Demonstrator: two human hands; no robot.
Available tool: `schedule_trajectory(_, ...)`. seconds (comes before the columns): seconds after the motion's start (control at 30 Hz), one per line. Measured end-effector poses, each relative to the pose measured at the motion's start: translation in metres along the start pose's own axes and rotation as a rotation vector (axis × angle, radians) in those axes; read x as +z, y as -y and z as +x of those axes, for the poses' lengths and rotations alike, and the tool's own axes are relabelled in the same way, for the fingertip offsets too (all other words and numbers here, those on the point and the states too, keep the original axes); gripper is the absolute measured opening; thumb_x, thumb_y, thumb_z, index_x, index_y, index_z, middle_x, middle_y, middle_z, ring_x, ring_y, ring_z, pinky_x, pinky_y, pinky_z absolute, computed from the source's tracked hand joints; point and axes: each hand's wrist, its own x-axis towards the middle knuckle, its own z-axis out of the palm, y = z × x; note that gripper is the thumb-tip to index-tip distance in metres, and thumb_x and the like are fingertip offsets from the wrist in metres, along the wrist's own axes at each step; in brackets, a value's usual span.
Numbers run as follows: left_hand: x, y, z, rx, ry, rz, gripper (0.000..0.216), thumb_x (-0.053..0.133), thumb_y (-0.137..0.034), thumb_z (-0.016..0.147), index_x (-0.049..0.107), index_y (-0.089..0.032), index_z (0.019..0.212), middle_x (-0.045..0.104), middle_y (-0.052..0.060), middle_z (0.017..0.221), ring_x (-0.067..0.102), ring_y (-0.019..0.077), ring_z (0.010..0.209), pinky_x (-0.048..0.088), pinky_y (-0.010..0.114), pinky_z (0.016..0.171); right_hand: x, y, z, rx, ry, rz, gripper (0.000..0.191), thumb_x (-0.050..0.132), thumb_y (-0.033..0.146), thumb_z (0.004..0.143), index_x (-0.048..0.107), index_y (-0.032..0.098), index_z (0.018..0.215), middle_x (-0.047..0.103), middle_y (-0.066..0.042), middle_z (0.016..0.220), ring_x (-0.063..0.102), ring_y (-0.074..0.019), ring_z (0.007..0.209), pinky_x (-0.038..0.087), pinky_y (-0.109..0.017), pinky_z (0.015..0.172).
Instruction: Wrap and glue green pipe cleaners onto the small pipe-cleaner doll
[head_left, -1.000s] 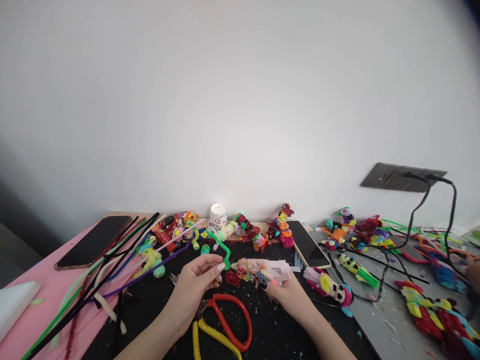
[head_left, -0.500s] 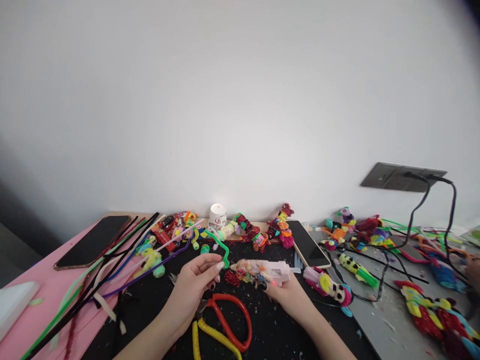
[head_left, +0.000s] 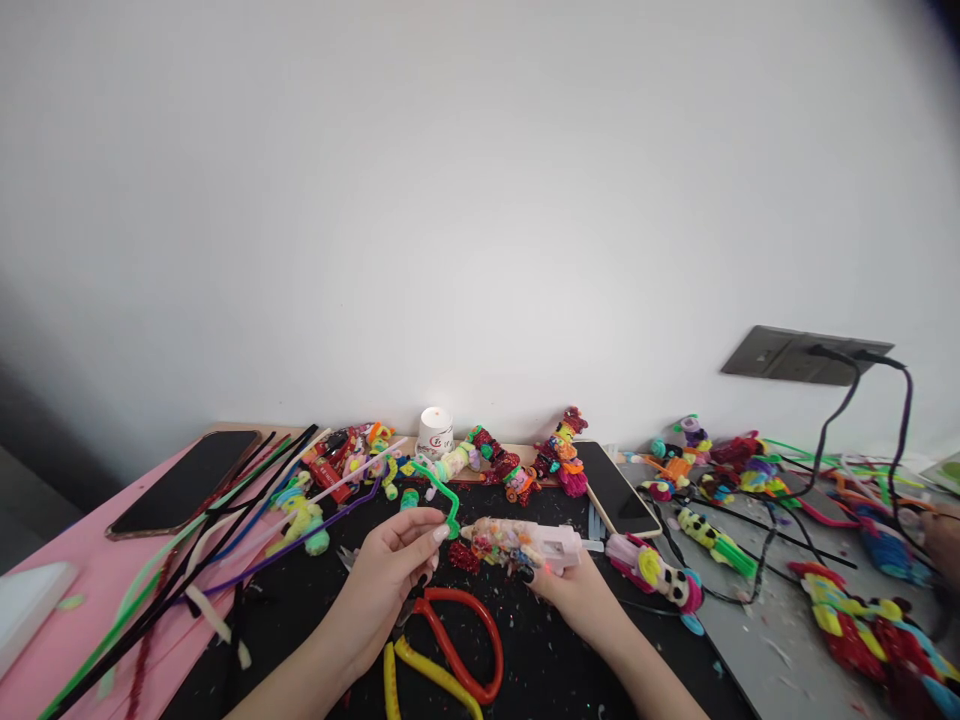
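Note:
Between thumb and fingertips, my left hand (head_left: 401, 555) pinches a bent green pipe cleaner (head_left: 447, 492) whose free end angles up and away to the left. My right hand (head_left: 566, 585) is wrapped around a pale pink glue gun (head_left: 551, 545), its front crusted with coloured bits and a glue stick jutting from its back. The gun's nozzle points left and is close to the green pipe cleaner; whether they touch I cannot tell. A small red fuzzy piece (head_left: 465, 558) lies just under the nozzle. Below my hands rest red-handled pliers (head_left: 491, 640) and a yellow-handled tool (head_left: 431, 675).
Loose pipe cleaners (head_left: 217, 535) fan across the left, near a dark phone (head_left: 184, 483). A paper cup (head_left: 436, 432) stands by the wall. Several pipe-cleaner figures (head_left: 660, 575) and a white-edged phone (head_left: 619, 490) lie rightward. Black cords (head_left: 825, 430) run from a wall socket (head_left: 802, 355). Another person's hand (head_left: 943, 535) shows far right.
The glue gun has shifted very slightly, and its glue stick juts a little further out at the back. My left hand keeps its pinch in nearly the same place.

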Motion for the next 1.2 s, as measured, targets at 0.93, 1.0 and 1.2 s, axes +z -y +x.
schedule_trajectory(0.93,0.0,0.002,0.002,-0.019,0.03,-0.014,0.028,0.083,-0.028,0.058,0.067,-0.016,0.078,0.059,-0.005,0.062,0.047,0.0035,0.051,0.037,0.016,0.053,0.002,0.005,0.001,0.023,-0.033,0.027,0.047,0.068,0.052,0.07,0.068,0.016,0.099,0.067,-0.006,0.074,0.062,-0.0229,0.076,0.052,-0.035,0.073)
schedule_trajectory(1.0,0.0,0.002,0.002,-0.016,0.048,0.006,0.027,0.083,-0.028,0.059,0.067,-0.016,0.077,0.059,-0.005,0.062,0.047,0.0036,0.051,0.037,0.016,0.053,0.0,-0.002,0.001,0.028,-0.069,0.019,0.044,0.067,0.055,0.069,0.068,0.015,0.089,0.06,-0.003,0.061,0.057,-0.0189,0.064,0.05,-0.03,0.061)
schedule_trajectory(1.2,0.0,0.002,0.001,-0.016,0.086,0.012,0.027,0.082,-0.029,0.058,0.066,-0.016,0.075,0.059,-0.005,0.061,0.047,0.0038,0.051,0.036,0.017,0.053,-0.002,-0.009,0.001,0.045,-0.042,0.013,0.041,0.065,0.058,0.07,0.061,0.017,0.071,0.042,0.004,0.048,0.042,-0.0118,0.05,0.04,-0.024,0.051)
